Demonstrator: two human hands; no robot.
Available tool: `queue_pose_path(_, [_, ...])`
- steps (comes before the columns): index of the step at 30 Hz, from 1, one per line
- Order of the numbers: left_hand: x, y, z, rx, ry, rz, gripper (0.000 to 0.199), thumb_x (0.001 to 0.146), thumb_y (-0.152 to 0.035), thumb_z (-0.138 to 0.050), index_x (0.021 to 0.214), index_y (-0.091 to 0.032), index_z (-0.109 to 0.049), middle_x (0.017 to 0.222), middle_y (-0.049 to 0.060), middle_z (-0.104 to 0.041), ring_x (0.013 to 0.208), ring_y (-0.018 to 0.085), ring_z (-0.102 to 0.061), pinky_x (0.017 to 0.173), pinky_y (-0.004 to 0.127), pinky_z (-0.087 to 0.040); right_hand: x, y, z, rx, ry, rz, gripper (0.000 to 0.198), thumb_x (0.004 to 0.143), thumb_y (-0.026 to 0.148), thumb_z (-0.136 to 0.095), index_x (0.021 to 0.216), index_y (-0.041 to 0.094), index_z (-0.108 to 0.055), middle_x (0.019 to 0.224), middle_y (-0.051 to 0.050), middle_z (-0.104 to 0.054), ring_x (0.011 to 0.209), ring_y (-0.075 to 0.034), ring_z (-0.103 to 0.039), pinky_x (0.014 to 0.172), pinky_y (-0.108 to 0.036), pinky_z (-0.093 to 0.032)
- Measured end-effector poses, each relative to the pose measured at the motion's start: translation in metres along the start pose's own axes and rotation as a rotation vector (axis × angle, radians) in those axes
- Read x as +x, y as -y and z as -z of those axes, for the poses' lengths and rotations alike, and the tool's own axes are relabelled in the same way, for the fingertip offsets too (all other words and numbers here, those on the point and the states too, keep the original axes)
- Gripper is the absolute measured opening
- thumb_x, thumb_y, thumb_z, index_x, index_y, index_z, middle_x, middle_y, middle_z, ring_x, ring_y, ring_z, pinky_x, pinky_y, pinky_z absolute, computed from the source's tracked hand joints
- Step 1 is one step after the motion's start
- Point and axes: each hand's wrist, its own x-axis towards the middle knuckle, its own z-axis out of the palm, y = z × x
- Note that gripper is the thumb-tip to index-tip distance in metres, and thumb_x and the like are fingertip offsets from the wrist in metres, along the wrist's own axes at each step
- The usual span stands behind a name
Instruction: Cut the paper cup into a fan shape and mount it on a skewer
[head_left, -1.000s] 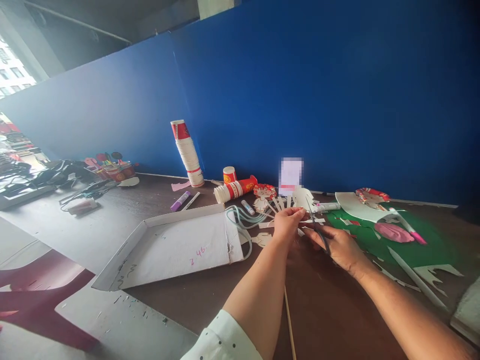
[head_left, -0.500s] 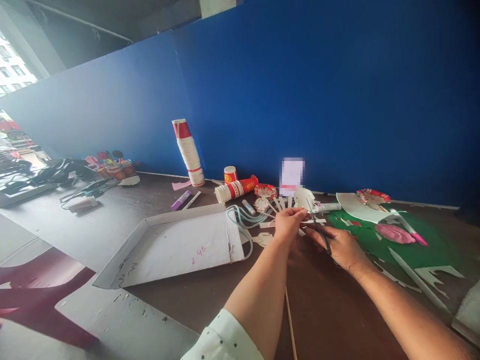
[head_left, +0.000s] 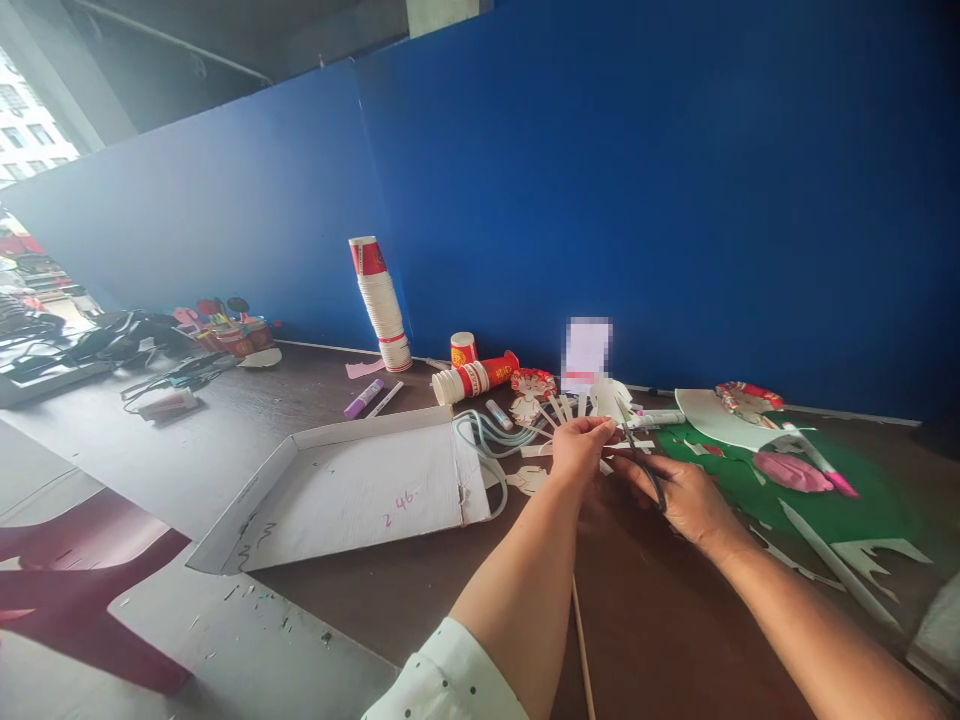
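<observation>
White paper piece, one, pinched between the fingers of the left hand, right above the worktop, with at least five narrow strips splayed about the hand. Scissors, one dark pair, gripped in the fingers of the right hand, just beside the left, blades up against the paper. Cannot tell the gap between the two blades. Behind both hands, one card, blurred, close to the blue partition. To the left, two stacks of paper cups: one tall stack, upright but slanted, and one short stack on its side; between them, one single red cup, upside down. Farther forward, one purple tube with one slim white stick alongside, then one shallow cardboard tray with purple writing inside. Beside the tray, one small white tube near looped pale cord. Two red-and-white cut paper shapes: one frilled shape left of the card, one ring over a curved white sheet at right. Near that sheet, on one round green patch, one pink oval and one pink-tipped marker. Below the left wrist, one thin wooden rod. At lower left, one plum-coloured seat.
</observation>
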Motion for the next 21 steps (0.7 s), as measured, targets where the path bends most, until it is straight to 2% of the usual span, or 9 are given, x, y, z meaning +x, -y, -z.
queue_pose_path(7, [0.0015, 0.0018, 0.0011, 0.003, 0.0, -0.01, 0.01, 0.072, -0.025, -0.074, 0.073, -0.015, -0.072, 0.067, 0.004, -0.067, 0.064, 0.013, -0.062, 0.065, 0.025, -0.05, -0.001, 0.0025, -0.0007, 0.029, -0.001, -0.027, 0.042, 0.073, 0.061, -0.065, 0.084, 0.023, -0.079, 0.051, 0.001, -0.061, 0.049, -0.017, -0.058, 0.051, -0.028, -0.046])
queue_pose_path(15, [0.0007, 0.0013, 0.0005, 0.007, -0.013, -0.007, 0.01, 0.072, -0.025, -0.074, 0.071, -0.016, -0.07, 0.067, 0.003, -0.066, 0.067, 0.014, -0.063, 0.066, 0.025, -0.05, -0.0009, 0.0029, -0.0022, 0.03, -0.006, -0.005, 0.052, 0.072, 0.065, -0.063, 0.095, 0.021, -0.079, 0.05, 0.001, -0.061, 0.048, -0.018, -0.057, 0.05, -0.03, -0.047])
queue_pose_path(21, [-0.0051, -0.0053, -0.0007, 0.014, -0.035, 0.04, 0.012, 0.074, -0.025, -0.072, 0.068, -0.016, -0.066, 0.066, 0.002, -0.065, 0.061, 0.011, -0.06, 0.063, 0.023, -0.049, 0.0008, 0.0, -0.0036, 0.028, 0.004, 0.018, 0.054, 0.073, 0.064, -0.062, 0.099, 0.02, -0.078, 0.05, 0.0, -0.062, 0.046, -0.018, -0.058, 0.049, -0.031, -0.047])
